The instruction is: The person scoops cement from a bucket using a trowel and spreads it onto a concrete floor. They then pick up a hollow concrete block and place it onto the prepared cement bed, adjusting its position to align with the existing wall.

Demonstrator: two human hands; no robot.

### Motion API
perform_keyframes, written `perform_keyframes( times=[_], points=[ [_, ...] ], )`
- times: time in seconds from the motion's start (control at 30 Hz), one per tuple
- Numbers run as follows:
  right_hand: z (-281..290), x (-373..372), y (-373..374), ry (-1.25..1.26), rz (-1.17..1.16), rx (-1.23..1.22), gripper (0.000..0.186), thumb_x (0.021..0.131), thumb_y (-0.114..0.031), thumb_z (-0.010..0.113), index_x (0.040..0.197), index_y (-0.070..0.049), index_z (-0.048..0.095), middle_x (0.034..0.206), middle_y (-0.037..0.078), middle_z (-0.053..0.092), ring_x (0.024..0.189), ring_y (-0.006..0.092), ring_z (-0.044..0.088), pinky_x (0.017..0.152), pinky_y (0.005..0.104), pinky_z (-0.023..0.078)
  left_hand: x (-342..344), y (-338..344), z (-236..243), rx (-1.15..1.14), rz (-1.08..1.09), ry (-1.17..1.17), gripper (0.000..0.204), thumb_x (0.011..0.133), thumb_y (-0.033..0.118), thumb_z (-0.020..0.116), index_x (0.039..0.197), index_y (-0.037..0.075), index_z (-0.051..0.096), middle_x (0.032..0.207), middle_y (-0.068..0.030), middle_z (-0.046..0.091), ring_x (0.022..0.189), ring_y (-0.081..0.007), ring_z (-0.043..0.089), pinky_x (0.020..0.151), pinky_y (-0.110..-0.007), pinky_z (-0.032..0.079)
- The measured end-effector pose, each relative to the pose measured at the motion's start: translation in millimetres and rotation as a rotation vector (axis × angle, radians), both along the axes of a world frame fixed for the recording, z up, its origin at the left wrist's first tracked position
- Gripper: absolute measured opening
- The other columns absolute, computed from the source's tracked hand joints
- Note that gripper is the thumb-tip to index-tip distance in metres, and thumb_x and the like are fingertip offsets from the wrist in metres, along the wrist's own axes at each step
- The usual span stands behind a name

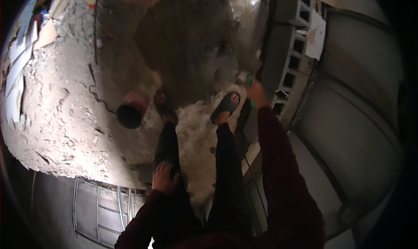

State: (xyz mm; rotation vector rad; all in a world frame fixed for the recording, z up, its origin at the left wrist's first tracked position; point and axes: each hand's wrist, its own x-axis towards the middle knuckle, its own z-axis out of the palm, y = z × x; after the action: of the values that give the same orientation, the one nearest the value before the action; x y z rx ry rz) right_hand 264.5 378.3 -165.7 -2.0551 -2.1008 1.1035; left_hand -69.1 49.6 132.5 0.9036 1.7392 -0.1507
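My left hand [165, 178] lies open on my left thigh [166, 147], fingers resting on the dark trouser cloth. Out to the right, my right hand [257, 93] is reaching down beside my sandalled right foot [227, 105], closed on a blurred green object [250, 80], perhaps a handle; its working end is too unclear to make out. Just beyond it is a dark wet patch [187, 44] on the rough floor. A small pink bucket [136, 102] with a dark top stands left of my left foot [163, 103].
A row of hollow concrete blocks [281, 44] runs along the right, with a stained white board [315, 38] against it and grey panels [357, 75] beyond. Scrap boards [19, 75] lie at the left edge of the rubble-strewn floor. Metal frames [98, 210] show at lower left.
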Motion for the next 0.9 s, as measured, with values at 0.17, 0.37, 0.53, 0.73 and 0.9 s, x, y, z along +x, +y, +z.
perform_keyframes(
  times=[0.17, 0.37, 0.53, 0.73, 0.9],
  points=[
    [-90, 22, 127, -0.318, 0.035, 0.029, 0.042, 0.082, -0.037, 0.064, 0.084, 0.005, 0.063, 0.069, 0.02, 0.062, 0.067, 0.0366, 0.061, 0.059, 0.0439, 0.045, 39, -21, -20, -0.027, 0.056, -0.018, 0.042, 0.076, 0.027, 0.066, 0.111, 0.006, 0.055, 0.122, -0.0123, 0.053, 0.122, -0.0308, 0.042, 0.099, -0.046, 0.032],
    [-119, -46, 181, -0.206, -0.133, -0.275, 0.041, 0.082, -0.036, 0.064, 0.075, 0.004, 0.06, 0.065, 0.012, 0.058, 0.056, 0.0222, 0.057, 0.054, 0.0368, 0.044, 52, -8, -23, -0.133, 0.051, 0.031, 0.039, 0.073, 0.024, 0.066, 0.106, 0.005, 0.057, 0.121, -0.0138, 0.054, 0.122, -0.0322, 0.043, 0.1, -0.047, 0.031],
    [-121, -80, 123, -0.135, -0.027, -0.357, 0.04, 0.083, -0.033, 0.064, 0.07, 0.004, 0.057, 0.062, 0.011, 0.057, 0.054, 0.0178, 0.054, 0.053, 0.0364, 0.043, 54, -6, -34, -0.147, 0.006, -0.014, 0.039, 0.073, 0.025, 0.066, 0.105, 0.004, 0.057, 0.122, -0.0154, 0.053, 0.122, -0.0328, 0.042, 0.099, -0.047, 0.031],
    [-66, -63, 71, -0.11, 0.101, -0.422, 0.034, 0.083, -0.028, 0.061, 0.083, 0.005, 0.057, 0.067, 0.02, 0.06, 0.066, 0.0325, 0.062, 0.061, 0.0423, 0.046, 51, 5, -32, -0.136, -0.014, -0.001, 0.037, 0.074, 0.026, 0.066, 0.102, 0.004, 0.058, 0.121, -0.0164, 0.053, 0.12, -0.0338, 0.044, 0.098, -0.048, 0.032],
    [-15, -16, 82, -0.292, 0.392, -0.193, 0.03, 0.082, -0.023, 0.06, 0.091, 0.004, 0.055, 0.079, 0.027, 0.061, 0.078, 0.0437, 0.059, 0.067, 0.0489, 0.047, 47, 6, -34, -0.1, 0.002, -0.035, 0.033, 0.074, 0.025, 0.066, 0.097, 0.004, 0.057, 0.12, -0.017, 0.053, 0.119, -0.0342, 0.044, 0.098, -0.048, 0.032]
  ],
)
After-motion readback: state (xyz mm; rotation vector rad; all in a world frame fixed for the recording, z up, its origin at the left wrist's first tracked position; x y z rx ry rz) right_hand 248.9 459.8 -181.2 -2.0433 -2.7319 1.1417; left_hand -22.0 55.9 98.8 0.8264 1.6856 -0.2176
